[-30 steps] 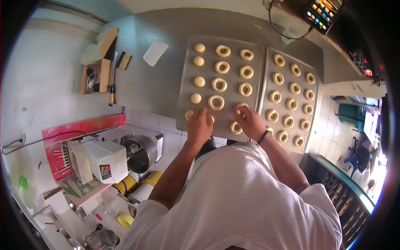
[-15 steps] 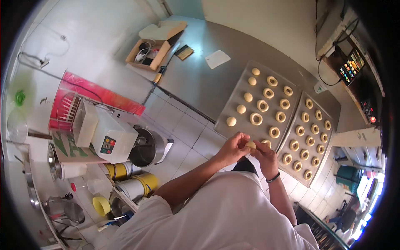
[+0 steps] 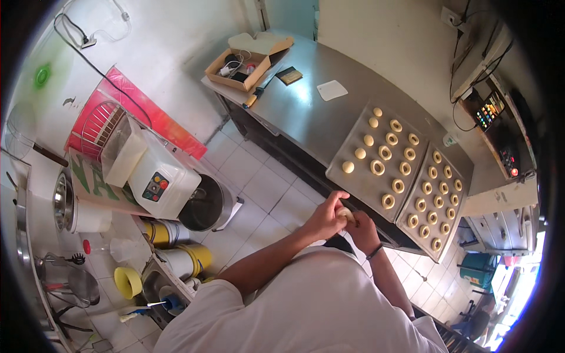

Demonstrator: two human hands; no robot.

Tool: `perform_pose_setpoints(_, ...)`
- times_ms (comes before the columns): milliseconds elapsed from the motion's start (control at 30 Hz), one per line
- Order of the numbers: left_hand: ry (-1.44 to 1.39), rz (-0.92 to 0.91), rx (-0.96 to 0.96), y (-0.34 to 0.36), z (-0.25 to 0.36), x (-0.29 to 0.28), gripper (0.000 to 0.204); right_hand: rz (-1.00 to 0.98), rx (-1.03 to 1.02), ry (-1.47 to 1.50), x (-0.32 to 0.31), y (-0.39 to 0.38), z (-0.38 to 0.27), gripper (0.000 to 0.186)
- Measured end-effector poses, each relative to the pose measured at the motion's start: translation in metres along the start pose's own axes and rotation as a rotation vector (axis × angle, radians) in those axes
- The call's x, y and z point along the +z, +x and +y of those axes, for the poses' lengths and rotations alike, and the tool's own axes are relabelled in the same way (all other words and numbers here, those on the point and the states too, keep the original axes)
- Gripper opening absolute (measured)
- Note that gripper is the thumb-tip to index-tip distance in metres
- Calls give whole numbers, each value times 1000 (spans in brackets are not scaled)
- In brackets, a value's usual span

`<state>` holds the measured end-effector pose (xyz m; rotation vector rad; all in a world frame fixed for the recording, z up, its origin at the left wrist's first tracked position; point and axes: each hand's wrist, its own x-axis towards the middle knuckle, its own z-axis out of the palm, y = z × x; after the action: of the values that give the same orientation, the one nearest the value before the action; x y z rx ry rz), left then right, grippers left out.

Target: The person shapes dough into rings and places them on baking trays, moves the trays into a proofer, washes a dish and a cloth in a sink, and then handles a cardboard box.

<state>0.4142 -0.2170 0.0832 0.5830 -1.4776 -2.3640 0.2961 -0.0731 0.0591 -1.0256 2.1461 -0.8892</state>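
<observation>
A pale piece of dough (image 3: pixel 346 216) is pinched between my two hands in front of my body, partly hidden by the fingers. My left hand (image 3: pixel 325 217) is closed on its left side, fingers curled around it. From the right, my right hand (image 3: pixel 364 232) closes on the same piece, a dark band at its wrist. Just beyond my hands lies a metal tray (image 3: pixel 362 178) with several dough rings (image 3: pixel 377 167) and a row of round dough balls (image 3: pixel 368 140). A second tray (image 3: pixel 434 230) beside it, to the right, holds more dough rings.
The trays rest on a long steel table (image 3: pixel 329 126). Farther along it are an open cardboard box (image 3: pixel 238 69), a white scraper (image 3: pixel 332 90) and a knife (image 3: pixel 253 97). A white mixer (image 3: pixel 162 179) with a steel bowl (image 3: pixel 206 203) stands left, near yellow buckets (image 3: pixel 200 259).
My hands have drawn back a little from the tray's edge, still holding the dough. The piece sits lower between the fingers. The whole view has shifted, showing more of the table's front.
</observation>
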Motion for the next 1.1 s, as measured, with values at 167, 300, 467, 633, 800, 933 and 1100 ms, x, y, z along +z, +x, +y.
perform_pose_setpoints(167,269,-160,-35,-7,2,-20,62,-130,215,657,-10,-15,-21,20)
perform_pose_setpoints(300,-8,-381,-148,-4,-16,-25,64,-209,107,1224,-37,-15,-2,13)
perform_pose_setpoints(467,-425,-185,-102,16,-27,-8,68,-103,219,1288,-37,-5,18,18)
perform_pose_setpoints(633,-395,-221,-382,44,-28,-9,83,-374,211,472,-42,18,58,27)
perform_pose_setpoints(800,-27,-89,-321,77,-34,17,76,-57,176,804,-68,41,57,22)
perform_pose_setpoints(933,157,14,127,103,14,78,60,126,87,975,-111,50,22,24)
perform_pose_setpoints(1100,856,157,237,151,-67,35,46,18,252,-32,-109,89,71,51)
